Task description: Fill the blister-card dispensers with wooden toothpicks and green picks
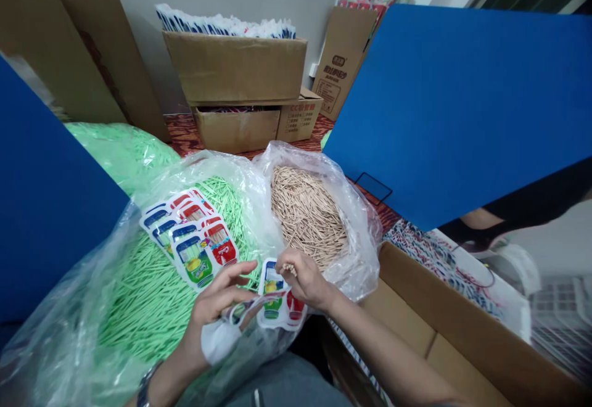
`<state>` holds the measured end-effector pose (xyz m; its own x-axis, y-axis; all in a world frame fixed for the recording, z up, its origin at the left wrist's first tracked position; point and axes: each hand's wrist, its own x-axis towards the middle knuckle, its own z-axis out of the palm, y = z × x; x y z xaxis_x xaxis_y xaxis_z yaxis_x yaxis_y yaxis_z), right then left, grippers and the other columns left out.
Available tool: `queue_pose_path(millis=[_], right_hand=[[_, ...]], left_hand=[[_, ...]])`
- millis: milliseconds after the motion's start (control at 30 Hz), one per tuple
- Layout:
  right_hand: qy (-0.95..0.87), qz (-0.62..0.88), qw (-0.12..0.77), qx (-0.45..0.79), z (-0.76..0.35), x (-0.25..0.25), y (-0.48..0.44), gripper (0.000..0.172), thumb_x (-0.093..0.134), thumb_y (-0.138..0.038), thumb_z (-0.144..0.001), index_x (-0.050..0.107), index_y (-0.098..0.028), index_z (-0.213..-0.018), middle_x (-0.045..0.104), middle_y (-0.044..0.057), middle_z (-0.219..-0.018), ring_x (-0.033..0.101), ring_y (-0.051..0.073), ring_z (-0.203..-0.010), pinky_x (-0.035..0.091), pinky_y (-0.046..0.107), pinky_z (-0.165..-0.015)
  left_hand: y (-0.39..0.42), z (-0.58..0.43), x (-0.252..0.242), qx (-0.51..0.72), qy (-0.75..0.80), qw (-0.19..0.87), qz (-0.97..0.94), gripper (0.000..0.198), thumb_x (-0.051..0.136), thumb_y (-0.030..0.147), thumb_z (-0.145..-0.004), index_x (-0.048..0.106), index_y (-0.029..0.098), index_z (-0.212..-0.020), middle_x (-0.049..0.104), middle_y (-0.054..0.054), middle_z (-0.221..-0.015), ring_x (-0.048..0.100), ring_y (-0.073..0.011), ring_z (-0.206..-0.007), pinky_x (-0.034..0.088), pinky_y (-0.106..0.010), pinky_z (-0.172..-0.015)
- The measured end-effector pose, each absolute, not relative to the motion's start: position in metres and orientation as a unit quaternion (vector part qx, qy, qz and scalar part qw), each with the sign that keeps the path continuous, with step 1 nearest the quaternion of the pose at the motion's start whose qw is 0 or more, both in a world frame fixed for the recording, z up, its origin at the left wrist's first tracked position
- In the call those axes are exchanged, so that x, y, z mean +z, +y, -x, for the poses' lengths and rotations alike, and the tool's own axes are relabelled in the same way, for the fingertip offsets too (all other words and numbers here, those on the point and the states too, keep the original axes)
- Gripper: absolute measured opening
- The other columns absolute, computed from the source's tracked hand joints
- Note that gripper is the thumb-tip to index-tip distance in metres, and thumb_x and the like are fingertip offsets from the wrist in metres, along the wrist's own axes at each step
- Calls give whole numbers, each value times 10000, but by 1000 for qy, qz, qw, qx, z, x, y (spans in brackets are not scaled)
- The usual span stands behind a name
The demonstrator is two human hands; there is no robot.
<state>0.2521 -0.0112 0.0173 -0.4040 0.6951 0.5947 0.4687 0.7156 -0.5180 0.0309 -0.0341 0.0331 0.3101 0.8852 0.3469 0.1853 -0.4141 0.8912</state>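
Note:
My left hand (217, 308), with white wrapping round the base of its thumb, holds a printed twin pouch (272, 314) by its left side, its upper fingers stretched out. The pouch has a green half and a red half with clear windows. My right hand (308, 277) is closed round a small bundle of tan sticks (289, 268), their ends showing at the pouch's top right edge. Several similar pouches (194, 256) lie overlapped on green sticks (148, 296) in a clear plastic bag. Beyond my right hand, more tan sticks (308, 209) fill another clear bag.
An open cardboard box (416, 320) stands at my right, beside a white tub of striped packets (444, 271). Blue panels (462, 105) rise on both sides. Stacked cartons (235, 68) stand against the wall. A person's dark-clothed limb (522, 209) shows at far right.

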Motion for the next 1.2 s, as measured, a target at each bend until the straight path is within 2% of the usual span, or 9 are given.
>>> queue_pose_path(millis=[100,200,433,1033,1200], right_hand=[[-826,348,421,140,-251,20,-12,52,419,-203,-934,466,-211,-954,579,37,-785,562,158,-716,476,282,-667],[-827,341,425,140,-251,21,-12,54,415,-197,-931,459,-214,-956,583,40,-784,564,159,-709,477,286,-662],[-834,340,412,139,-251,21,-15,49,412,-210,-930,454,-221,-953,579,34,-775,559,161,-696,474,286,-648],[-829,321,427,165,-254,22,-21,62,408,-220,-932,434,-230,-987,583,32,-766,579,165,-701,492,300,-649],[-833,318,422,163,-254,29,-26,59,389,-224,-942,429,-232,-985,579,30,-754,577,166,-696,499,310,-645]], left_hand=[[-33,-31,30,463,404,388,-687,86,744,201,-698,789,219,-769,708,-106,-951,660,-230,-812,536,-297,-707],[-34,-33,28,450,421,413,-671,109,744,215,-709,788,217,-808,702,-81,-856,656,-214,-749,530,-293,-707],[-34,-35,22,449,418,456,-645,114,757,211,-691,772,194,-803,703,-66,-808,652,-221,-741,512,-283,-694],[-41,-38,4,446,464,463,-609,130,766,237,-673,744,162,-777,672,-38,-769,590,-182,-673,473,-255,-617],[-46,-37,1,443,457,477,-607,167,761,219,-686,749,173,-845,693,-50,-857,620,-202,-741,485,-271,-686]])
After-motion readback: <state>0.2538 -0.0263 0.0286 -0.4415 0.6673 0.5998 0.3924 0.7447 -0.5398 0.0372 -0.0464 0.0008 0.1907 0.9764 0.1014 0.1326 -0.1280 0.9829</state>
